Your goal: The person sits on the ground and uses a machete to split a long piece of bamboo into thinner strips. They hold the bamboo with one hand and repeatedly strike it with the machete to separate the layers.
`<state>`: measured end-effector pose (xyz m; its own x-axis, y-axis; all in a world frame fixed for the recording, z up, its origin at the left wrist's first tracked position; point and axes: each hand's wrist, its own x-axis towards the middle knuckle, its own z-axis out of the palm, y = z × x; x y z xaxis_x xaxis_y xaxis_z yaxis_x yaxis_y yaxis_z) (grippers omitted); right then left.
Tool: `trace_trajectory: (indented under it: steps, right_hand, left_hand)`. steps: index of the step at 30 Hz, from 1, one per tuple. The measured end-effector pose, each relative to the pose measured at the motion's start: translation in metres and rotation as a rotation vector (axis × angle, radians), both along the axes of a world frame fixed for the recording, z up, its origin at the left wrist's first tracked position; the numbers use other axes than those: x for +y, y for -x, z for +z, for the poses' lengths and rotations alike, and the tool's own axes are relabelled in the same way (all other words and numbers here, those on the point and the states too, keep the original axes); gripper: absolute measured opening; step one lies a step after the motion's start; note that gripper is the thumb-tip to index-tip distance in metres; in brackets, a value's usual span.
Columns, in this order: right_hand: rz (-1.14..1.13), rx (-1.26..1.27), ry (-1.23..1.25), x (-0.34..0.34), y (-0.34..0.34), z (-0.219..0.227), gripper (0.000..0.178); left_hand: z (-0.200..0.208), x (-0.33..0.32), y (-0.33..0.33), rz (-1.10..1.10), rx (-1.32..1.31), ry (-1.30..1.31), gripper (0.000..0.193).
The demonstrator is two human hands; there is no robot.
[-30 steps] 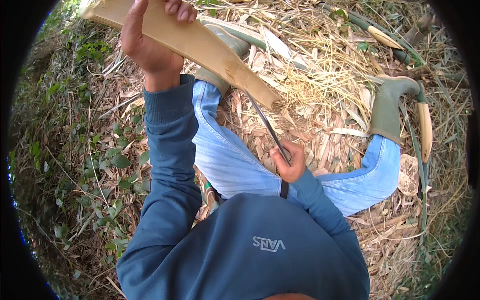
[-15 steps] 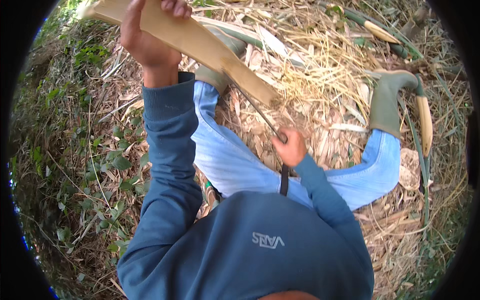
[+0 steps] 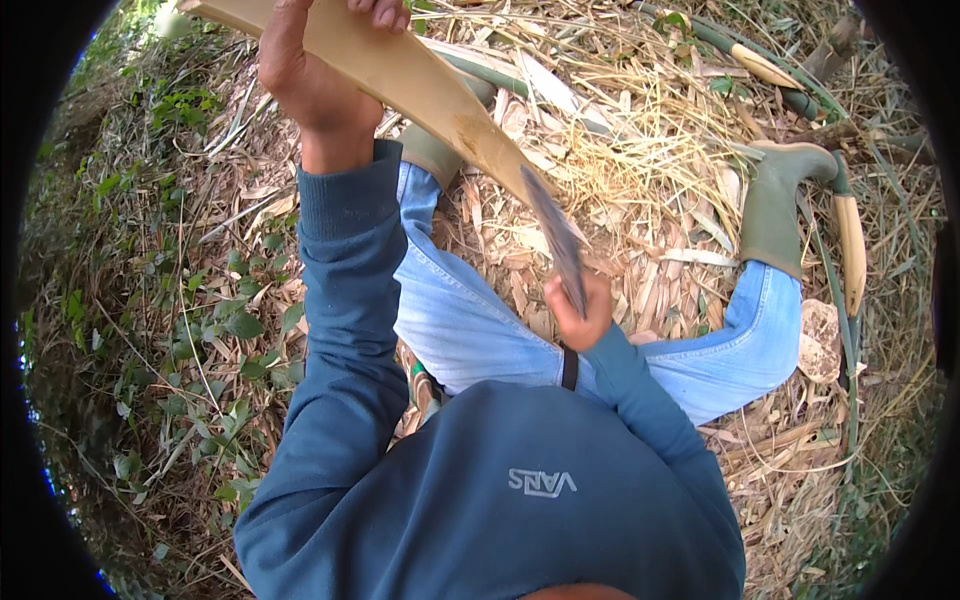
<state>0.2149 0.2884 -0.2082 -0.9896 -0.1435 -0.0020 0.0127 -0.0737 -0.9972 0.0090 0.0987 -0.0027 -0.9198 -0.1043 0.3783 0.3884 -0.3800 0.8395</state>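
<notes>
Cataloguing from my remote seat, largest first: littered ground [image 3: 640, 245], strewn with pale flakes and dry leaves, lying beneath and around both hands. Blue jeans [image 3: 465, 315], one pair, legs spread, the right hand in front of the lap between them. Straw [image 3: 660, 165], one loose spread, beyond the right hand. Pale wooden board [image 3: 415, 80], one, gripped by the left hand and slanting from it to a narrow end just ahead of the right hand; I judge the tapering and most of the visible face already worked, since they look smooth and bare. Green boots [image 3: 775, 205], two, one well to the right of the right hand, the other partly behind the board. Left hand [image 3: 322, 90], one, clasped on the board, thumb at the near edge and fingertips over the far edge. Dark blade [image 3: 555, 230], one, motion-blurred, reaching from the right hand to overlap the board's lower edge; contact I cannot confirm. Right hand [image 3: 582, 310], one, closed around the blade's grip end. Brown patch [image 3: 480, 135], one, near the board's narrow end; this I would enter as outstanding. The underside is hidden from me, so I cannot tell how much remains there.
</notes>
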Motion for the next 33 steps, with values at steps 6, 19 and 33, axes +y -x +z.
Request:
trace_trajectory:
  steps: [6, 19, 33]
  right_hand:
    - [0.075, -0.157, -0.302, 0.006, -0.001, 0.007, 0.023]
    - [0.033, -0.133, -0.094, 0.004, -0.014, 0.005, 0.024]
    - [0.122, -0.198, -0.378, 0.003, 0.011, -0.015, 0.027]
  left_hand:
    - [0.0, -0.026, 0.004, -0.258, -0.03, 0.005, 0.032]
    - [0.006, 0.009, -0.008, 0.04, -0.025, -0.051, 0.036]
    - [0.002, -0.01, -0.007, -0.182, -0.052, 0.051, 0.033]
